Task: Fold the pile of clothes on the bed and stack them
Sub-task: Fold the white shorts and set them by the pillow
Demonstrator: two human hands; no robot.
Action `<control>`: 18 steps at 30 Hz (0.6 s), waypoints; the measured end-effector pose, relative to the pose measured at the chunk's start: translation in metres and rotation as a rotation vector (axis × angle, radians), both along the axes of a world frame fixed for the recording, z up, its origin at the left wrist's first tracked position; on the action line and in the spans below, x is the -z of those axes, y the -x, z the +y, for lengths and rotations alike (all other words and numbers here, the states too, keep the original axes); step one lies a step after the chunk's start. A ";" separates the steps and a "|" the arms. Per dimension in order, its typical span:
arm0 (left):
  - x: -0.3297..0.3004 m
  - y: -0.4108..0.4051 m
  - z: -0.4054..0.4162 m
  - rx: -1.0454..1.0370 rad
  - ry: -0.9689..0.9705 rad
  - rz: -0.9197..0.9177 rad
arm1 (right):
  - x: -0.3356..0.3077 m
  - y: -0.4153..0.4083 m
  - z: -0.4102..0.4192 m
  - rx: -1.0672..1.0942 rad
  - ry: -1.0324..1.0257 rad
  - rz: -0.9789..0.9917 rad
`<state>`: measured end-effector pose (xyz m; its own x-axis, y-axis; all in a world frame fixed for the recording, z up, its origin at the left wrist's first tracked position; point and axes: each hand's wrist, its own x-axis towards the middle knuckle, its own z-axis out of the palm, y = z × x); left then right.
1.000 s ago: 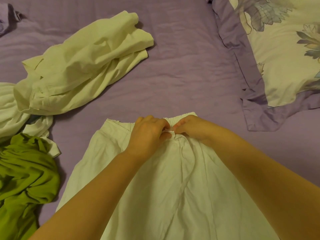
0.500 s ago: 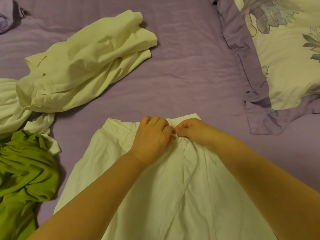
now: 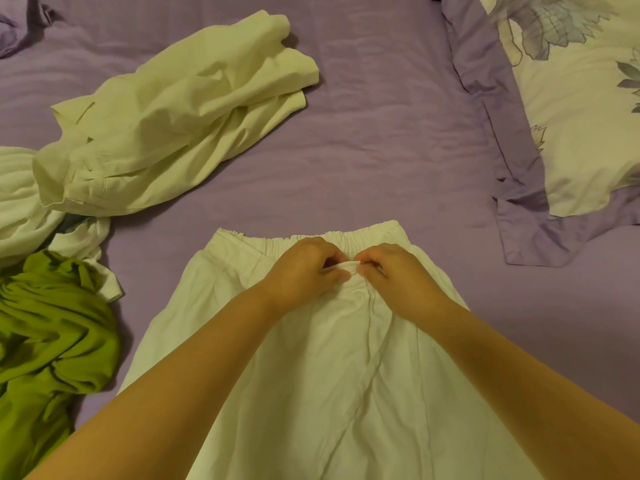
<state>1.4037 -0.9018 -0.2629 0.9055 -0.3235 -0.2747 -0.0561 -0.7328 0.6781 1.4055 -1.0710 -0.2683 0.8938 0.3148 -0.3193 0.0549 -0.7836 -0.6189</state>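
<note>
White trousers point(image 3: 322, 386) with an elastic waistband lie flat on the purple bed, waistband away from me. My left hand point(image 3: 304, 270) and my right hand point(image 3: 394, 268) meet at the middle of the waistband, both pinching a small fold of the white fabric between thumb and fingers. A crumpled pale yellow-white garment point(image 3: 173, 119) lies at the upper left. At the left edge sit a white garment point(image 3: 20, 206) and, nearer me, a bunched green garment point(image 3: 52, 344).
The purple bed sheet point(image 3: 363, 150) stretches across the middle and back. A floral pillow with a purple border point(image 3: 568, 109) lies at the upper right. A bit of purple fabric point(image 3: 14, 32) shows at the top left corner.
Both hands stay at the waistband's middle; the left hand's fingers have shifted a little and the pinched fold of fabric now shows between the two hands.
</note>
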 end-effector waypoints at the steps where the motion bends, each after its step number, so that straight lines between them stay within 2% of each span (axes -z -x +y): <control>1: -0.001 0.000 0.000 0.023 -0.020 -0.008 | 0.001 0.002 0.001 -0.013 0.026 -0.025; 7: -0.005 -0.005 -0.001 0.160 -0.135 -0.111 | 0.004 0.003 0.002 -0.014 0.021 -0.032; 10: -0.006 -0.006 0.002 0.102 -0.057 -0.079 | 0.006 0.001 0.000 0.007 -0.034 0.002; 15: -0.004 -0.004 0.006 -0.074 0.157 0.088 | 0.006 0.001 -0.003 0.123 -0.231 0.074; 18: 0.000 -0.003 0.004 -0.099 0.128 0.091 | 0.007 0.003 -0.002 0.153 -0.255 0.056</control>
